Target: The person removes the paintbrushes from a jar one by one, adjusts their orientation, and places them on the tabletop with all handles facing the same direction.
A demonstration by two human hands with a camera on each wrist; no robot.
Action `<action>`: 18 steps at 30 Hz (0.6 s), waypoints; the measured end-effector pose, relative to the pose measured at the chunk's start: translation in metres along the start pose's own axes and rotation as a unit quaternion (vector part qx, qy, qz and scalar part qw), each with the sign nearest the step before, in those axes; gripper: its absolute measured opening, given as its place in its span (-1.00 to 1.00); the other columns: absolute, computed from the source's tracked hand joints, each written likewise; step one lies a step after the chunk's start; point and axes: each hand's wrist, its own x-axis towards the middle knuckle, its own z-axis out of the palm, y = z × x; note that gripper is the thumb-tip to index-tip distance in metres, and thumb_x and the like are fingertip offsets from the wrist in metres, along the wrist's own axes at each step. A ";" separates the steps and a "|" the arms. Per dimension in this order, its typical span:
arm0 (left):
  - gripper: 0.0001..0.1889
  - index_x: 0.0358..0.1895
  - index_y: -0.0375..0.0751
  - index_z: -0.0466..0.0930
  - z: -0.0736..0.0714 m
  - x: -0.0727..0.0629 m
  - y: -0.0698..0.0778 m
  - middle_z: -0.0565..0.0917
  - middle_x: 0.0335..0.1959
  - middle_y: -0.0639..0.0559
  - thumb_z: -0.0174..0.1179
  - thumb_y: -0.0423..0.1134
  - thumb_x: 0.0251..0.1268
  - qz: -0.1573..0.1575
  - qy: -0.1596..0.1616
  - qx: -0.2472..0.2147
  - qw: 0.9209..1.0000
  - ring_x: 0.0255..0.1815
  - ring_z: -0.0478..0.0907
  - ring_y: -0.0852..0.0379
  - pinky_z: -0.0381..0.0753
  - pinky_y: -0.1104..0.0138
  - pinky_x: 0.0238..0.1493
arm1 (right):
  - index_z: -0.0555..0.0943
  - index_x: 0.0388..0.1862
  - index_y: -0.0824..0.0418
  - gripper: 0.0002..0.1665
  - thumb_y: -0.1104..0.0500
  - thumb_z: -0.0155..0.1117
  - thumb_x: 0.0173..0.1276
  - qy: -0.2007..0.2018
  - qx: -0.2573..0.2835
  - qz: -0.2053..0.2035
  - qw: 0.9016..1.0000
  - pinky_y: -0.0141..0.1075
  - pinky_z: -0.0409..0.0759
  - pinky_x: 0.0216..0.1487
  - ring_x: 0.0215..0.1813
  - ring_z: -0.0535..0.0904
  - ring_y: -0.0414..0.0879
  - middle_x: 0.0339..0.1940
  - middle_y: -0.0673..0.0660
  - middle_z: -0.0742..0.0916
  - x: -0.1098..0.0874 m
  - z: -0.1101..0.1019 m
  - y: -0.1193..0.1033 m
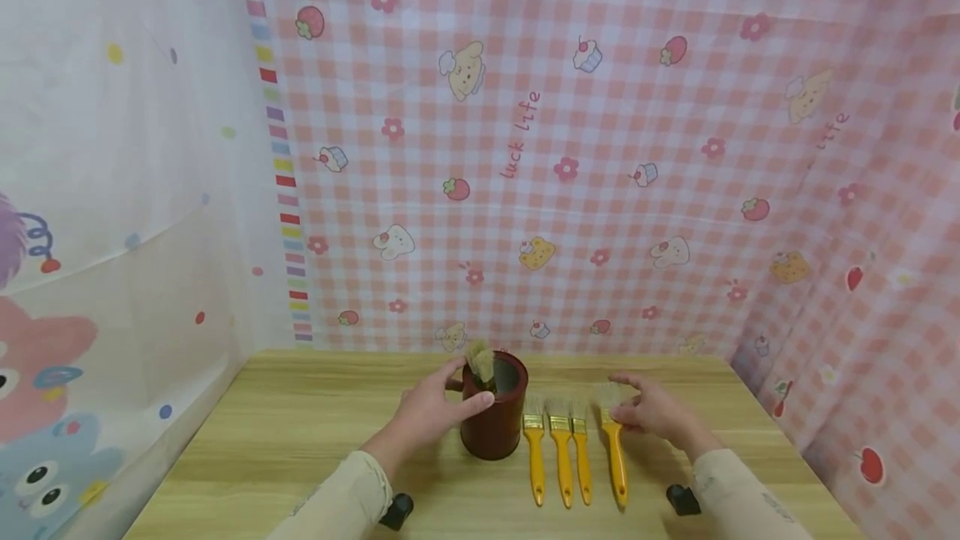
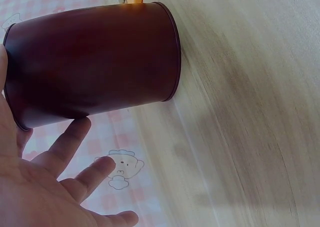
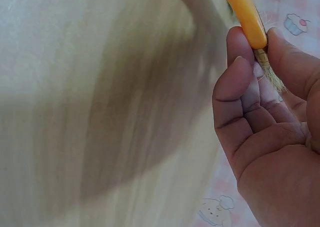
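A dark red-brown cylindrical can stands upright on the table, with pale brush bristles sticking out of its top. My left hand holds the can at its upper left, thumb near the rim; in the left wrist view a fingertip touches the can's wall while other fingers spread apart from it. My right hand pinches a yellow-handled paintbrush near its metal ferrule, bristles pointing away from me. In the right wrist view, thumb and fingers hold its handle. Whether this brush touches the table cannot be told.
Between can and right hand, a row of paintbrushes lies on the wooden table: one beside the can, a wider one and a narrow one. Two black objects sit near the wrists. Patterned cloth hangs behind.
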 end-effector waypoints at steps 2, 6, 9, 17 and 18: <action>-0.02 0.70 0.23 0.24 0.000 0.000 0.000 0.68 0.40 -0.01 0.32 0.49 0.28 0.000 0.000 -0.001 1.000 0.57 0.33 -0.51 0.29 -0.47 0.46 | 0.25 0.66 0.41 -0.16 0.31 0.38 0.52 0.005 -0.008 0.006 1.000 -0.09 0.79 -0.18 -0.27 0.75 -0.02 -0.19 0.23 0.82 0.002 0.004 0.003; -0.02 0.70 0.25 0.24 0.001 0.000 -0.001 0.67 0.41 0.00 0.31 0.50 0.28 0.000 -0.002 -0.001 1.000 0.58 0.32 -0.50 0.29 -0.47 0.47 | 0.28 0.64 0.42 -0.18 0.32 0.39 0.51 0.005 -0.015 0.018 1.000 -0.17 0.73 -0.28 -0.38 0.71 -0.03 -0.32 0.22 0.79 0.004 0.012 0.006; -0.03 0.70 0.24 0.23 0.002 0.000 -0.002 0.68 0.41 0.00 0.31 0.49 0.29 0.003 -0.004 -0.001 1.000 0.58 0.33 -0.50 0.28 -0.47 0.47 | 0.30 0.64 0.40 -0.18 0.32 0.41 0.49 0.006 -0.022 0.027 0.999 -0.19 0.71 -0.33 -0.43 0.70 -0.04 -0.35 0.22 0.75 0.006 0.018 0.008; -0.03 0.71 0.22 0.23 0.000 -0.001 -0.001 0.67 0.42 -0.03 0.31 0.48 0.30 0.007 -0.002 -0.004 1.000 0.58 0.33 -0.49 0.27 -0.47 0.48 | 0.40 0.57 0.40 -0.24 0.31 0.45 0.46 0.041 -0.058 0.047 0.996 -0.25 0.65 -0.34 -0.40 0.66 -0.08 -0.33 0.20 0.76 0.009 0.026 0.008; -0.03 0.70 0.23 0.23 0.000 -0.001 -0.002 0.67 0.41 -0.03 0.31 0.48 0.30 0.006 -0.002 -0.004 1.000 0.58 0.34 -0.49 0.29 -0.46 0.48 | 0.40 0.56 0.41 -0.25 0.32 0.44 0.45 0.040 -0.062 0.046 0.996 -0.26 0.65 -0.33 -0.39 0.65 -0.08 -0.31 0.21 0.76 0.009 0.026 0.008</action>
